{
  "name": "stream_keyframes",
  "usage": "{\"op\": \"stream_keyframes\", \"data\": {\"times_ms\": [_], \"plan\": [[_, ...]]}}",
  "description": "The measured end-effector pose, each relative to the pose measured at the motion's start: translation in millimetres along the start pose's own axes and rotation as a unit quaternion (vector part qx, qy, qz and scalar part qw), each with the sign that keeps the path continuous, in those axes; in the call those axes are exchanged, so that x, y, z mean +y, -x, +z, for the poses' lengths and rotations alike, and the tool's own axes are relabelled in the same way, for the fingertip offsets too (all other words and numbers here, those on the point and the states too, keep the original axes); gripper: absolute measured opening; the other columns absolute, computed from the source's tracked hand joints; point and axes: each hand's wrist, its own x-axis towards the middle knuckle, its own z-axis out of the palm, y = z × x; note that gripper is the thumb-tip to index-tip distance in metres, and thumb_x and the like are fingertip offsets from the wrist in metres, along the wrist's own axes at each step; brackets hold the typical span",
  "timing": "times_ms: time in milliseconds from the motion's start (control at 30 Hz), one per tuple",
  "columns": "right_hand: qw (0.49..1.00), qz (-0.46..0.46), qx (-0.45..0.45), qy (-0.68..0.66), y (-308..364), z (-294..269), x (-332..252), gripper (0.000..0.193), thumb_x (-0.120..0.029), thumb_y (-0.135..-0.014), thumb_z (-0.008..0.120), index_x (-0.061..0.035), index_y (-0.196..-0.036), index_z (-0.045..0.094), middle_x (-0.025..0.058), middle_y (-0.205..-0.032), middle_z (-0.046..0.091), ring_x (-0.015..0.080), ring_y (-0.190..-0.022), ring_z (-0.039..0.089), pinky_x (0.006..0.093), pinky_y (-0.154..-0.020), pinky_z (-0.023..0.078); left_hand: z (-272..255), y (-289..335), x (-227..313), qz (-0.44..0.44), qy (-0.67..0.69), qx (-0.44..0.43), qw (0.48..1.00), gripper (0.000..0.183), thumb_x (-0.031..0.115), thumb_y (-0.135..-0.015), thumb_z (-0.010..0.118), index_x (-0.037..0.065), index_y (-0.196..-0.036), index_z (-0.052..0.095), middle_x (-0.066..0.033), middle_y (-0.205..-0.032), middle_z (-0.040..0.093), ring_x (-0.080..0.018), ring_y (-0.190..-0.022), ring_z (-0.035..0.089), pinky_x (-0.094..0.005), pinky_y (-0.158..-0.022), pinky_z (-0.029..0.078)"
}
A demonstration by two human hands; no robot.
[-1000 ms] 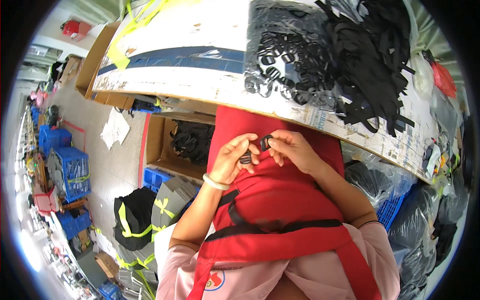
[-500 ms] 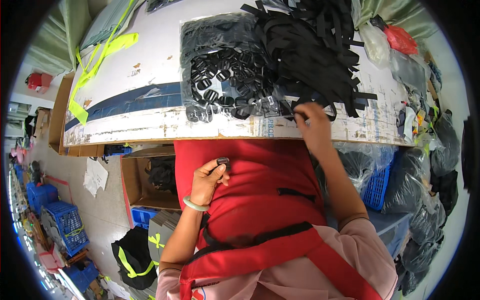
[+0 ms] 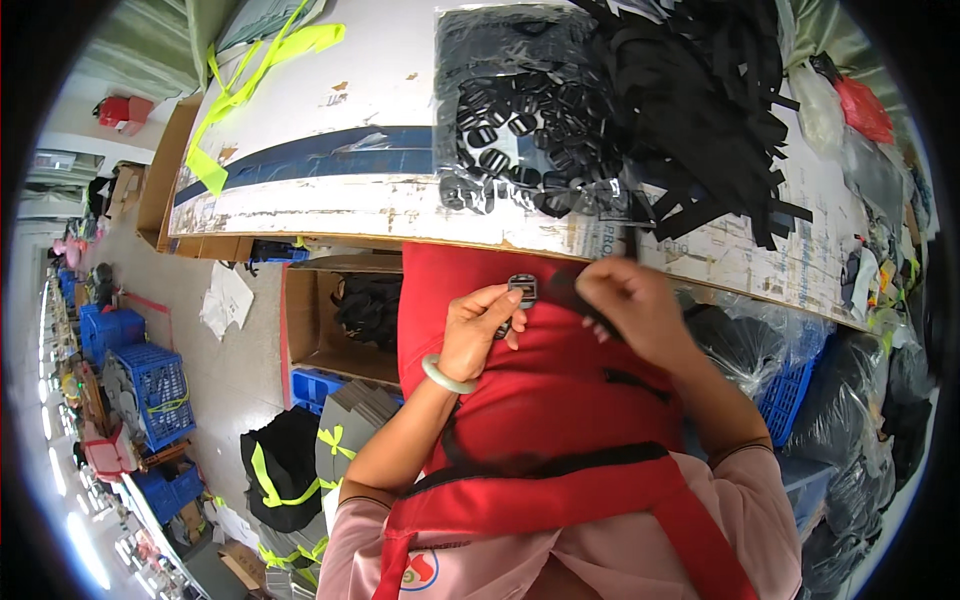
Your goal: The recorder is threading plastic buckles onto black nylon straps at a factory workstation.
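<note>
My left hand (image 3: 477,330) pinches a black plastic strap buckle (image 3: 523,284) between thumb and fingertips, over my red apron (image 3: 560,390). Something dark, perhaps a second buckle, shows under its curled fingers. Just to the right, my right hand (image 3: 637,308) is closed on a black webbing strap (image 3: 572,288). The strap's end is smeared by motion and lies apart from the buckle. On the table beyond, a clear plastic bag (image 3: 450,100) holds many black buckles (image 3: 495,161). A heap of black webbing straps (image 3: 690,110) lies to its right.
The white, worn table (image 3: 330,212) has its front edge just beyond my hands. Neon yellow ribbon (image 3: 240,95) lies at its left. Below stands a cardboard box (image 3: 310,330) with black items. Plastic bags (image 3: 835,380) and a blue crate (image 3: 785,390) crowd the right.
My right hand has come back from the strap heap toward my body, bringing a black strap. My left hand has lifted the buckle toward it. The whole view has shifted.
</note>
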Motion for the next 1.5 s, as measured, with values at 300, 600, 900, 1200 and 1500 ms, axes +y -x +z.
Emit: {"op": "stream_keyframes", "data": {"times_ms": [300, 600, 900, 1200, 1500], "plan": [[0.982, 0.098, -0.054, -0.151, -22.9, 33.2, 38.7, 0.017, -0.019, -0.092, 0.059, -0.0019, -0.090, 0.059, 0.0066, -0.066, 0.061, 0.0102, -0.045, 0.054, 0.0217, -0.041, 0.043, 1.9, 5.9, -3.5, 0.089, -0.109, 0.058, 0.988, 0.018, 0.005, -0.090, 0.063, 0.000, -0.106, 0.067, -0.0023, -0.077, 0.063, -0.0043, -0.060, 0.051, -0.0178, -0.049, 0.041], [0.961, 0.054, -0.026, -0.269, -23.1, 49.4, 40.8, 0.016, -0.019, -0.094, 0.058, -0.0032, -0.089, 0.057, 0.0063, -0.068, 0.059, 0.0101, -0.051, 0.055, 0.0228, -0.047, 0.046, 6.1, 1.6, 1.8, 0.297, -0.350, 0.100, 0.883, 0.020, -0.002, -0.084, 0.066, 0.000, -0.104, 0.067, -0.0053, -0.072, 0.058, -0.0095, -0.063, 0.053, -0.0231, -0.056, 0.043], [0.949, 0.061, -0.027, -0.307, -25.7, 46.8, 46.7, 0.014, -0.017, -0.094, 0.058, -0.0038, -0.089, 0.057, 0.0055, -0.068, 0.059, 0.0092, -0.051, 0.054, 0.0232, -0.047, 0.047, 1.8, 1.3, 2.2, 0.315, -0.394, 0.084, 0.859, 0.020, -0.001, -0.083, 0.066, 0.000, -0.103, 0.067, -0.0091, -0.073, 0.059, -0.0144, -0.060, 0.054, -0.0257, -0.055, 0.043], [0.955, 0.047, -0.014, -0.292, -27.5, 52.5, 52.6, 0.014, -0.018, -0.094, 0.059, -0.0041, -0.093, 0.057, 0.0051, -0.070, 0.060, 0.0093, -0.053, 0.054, 0.0233, -0.049, 0.048, 0.7, 1.9, 2.2, 0.318, -0.406, 0.088, 0.852, 0.019, 0.000, -0.084, 0.065, 0.001, -0.103, 0.067, -0.0090, -0.071, 0.057, -0.0165, -0.059, 0.053, -0.0266, -0.053, 0.043], [0.966, -0.017, -0.009, -0.257, -35.1, 54.7, 61.5, 0.019, -0.019, -0.094, 0.058, -0.0011, -0.100, 0.056, 0.0061, -0.075, 0.061, 0.0097, -0.059, 0.056, 0.0239, -0.053, 0.049, -2.5, 0.2, -9.9, 0.315, -0.407, 0.068, 0.854, 0.017, 0.000, -0.085, 0.063, 0.000, -0.101, 0.066, -0.0113, -0.072, 0.058, -0.0203, -0.060, 0.056, -0.0299, -0.054, 0.045]]}}
